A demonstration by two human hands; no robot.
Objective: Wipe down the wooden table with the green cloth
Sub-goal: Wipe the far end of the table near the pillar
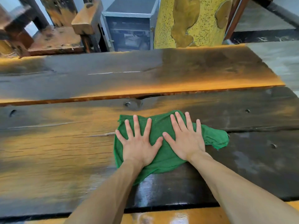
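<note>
From the head view, the cloth (163, 152) lies spread on the near plank of the desk (48, 151), right of centre, with the left hand (139, 146) and right hand (186, 141) side by side flat on top of it, each grip wide, fingers straight and splayed, pressing rather than clutching. The wood right of and just in front of the cloth looks darker and glossy, as if already wiped, while the left part and the far plank appear dry and probably remain to be done. No brand, label or writing can be read anywhere.
</note>
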